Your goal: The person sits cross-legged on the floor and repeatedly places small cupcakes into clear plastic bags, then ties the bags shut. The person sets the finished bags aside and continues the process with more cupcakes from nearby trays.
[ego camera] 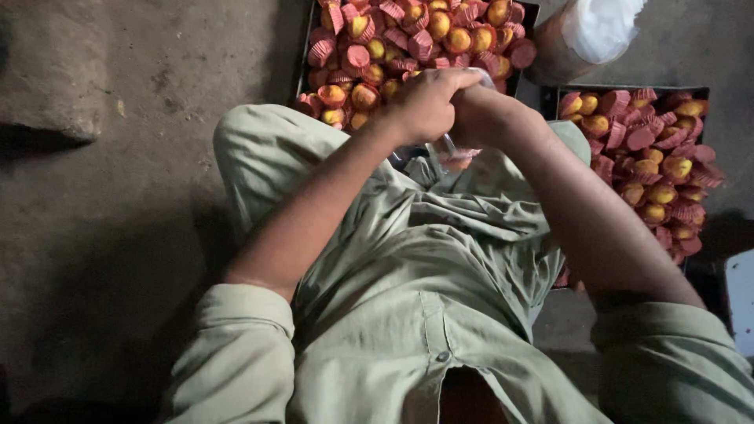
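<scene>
Left hand [428, 106] and right hand [479, 110] meet, grip clamped on a clear plastic piece [454, 151] above fluted red paper cups [357, 56].

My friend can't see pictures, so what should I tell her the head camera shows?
A seated person's left hand and right hand meet above their lap, gripping something small and clear. Two trays ahead hold yellow sweets in red paper cups; a plastic bag sits between them on the dim floor.

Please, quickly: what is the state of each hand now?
Left hand: closed, fingers curled against the right hand; what it holds cannot be told.
Right hand: closed around a thin clear object.
</scene>
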Tool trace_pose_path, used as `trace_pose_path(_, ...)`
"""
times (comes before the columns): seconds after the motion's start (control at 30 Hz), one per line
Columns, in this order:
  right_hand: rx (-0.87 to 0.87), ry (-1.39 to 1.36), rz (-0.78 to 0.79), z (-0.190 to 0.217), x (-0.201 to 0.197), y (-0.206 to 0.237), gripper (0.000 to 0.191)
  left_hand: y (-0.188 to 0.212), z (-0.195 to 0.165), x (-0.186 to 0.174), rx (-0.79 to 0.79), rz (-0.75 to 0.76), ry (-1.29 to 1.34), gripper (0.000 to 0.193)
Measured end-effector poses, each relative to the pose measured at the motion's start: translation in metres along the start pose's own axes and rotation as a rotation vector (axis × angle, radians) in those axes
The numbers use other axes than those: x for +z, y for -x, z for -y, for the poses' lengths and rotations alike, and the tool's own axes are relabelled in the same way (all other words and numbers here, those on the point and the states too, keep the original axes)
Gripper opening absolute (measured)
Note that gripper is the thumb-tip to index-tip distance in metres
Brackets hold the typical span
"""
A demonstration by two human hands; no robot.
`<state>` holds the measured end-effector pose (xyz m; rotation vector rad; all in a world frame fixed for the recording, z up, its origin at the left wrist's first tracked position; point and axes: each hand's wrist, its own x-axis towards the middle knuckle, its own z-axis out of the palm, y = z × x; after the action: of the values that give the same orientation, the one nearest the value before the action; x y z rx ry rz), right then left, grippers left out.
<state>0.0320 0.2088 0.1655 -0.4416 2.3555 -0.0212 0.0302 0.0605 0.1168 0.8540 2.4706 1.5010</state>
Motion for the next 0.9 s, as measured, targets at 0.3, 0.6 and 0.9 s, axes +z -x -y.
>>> trace_pose_path(0.3, 0.026, 0.008, 0.049, 0.003, 0.033, -0.035, 0.031, 0.012, 0.034, 0.007, 0.027, -0.049, 0.298, 0.056)
trace_pose_path(0.6, -0.184, -0.245, -0.365, 0.053, 0.059, -0.044, 0.027, 0.056, 0.008, -0.008, 0.164, -0.277, -0.222, 0.033)
trace_pose_path(0.9, -0.36, -1.027, -0.478, -0.006, -0.037, -0.008, 0.024, 0.032, 0.048, -0.088, 0.055, -0.428, -0.146, 0.036)
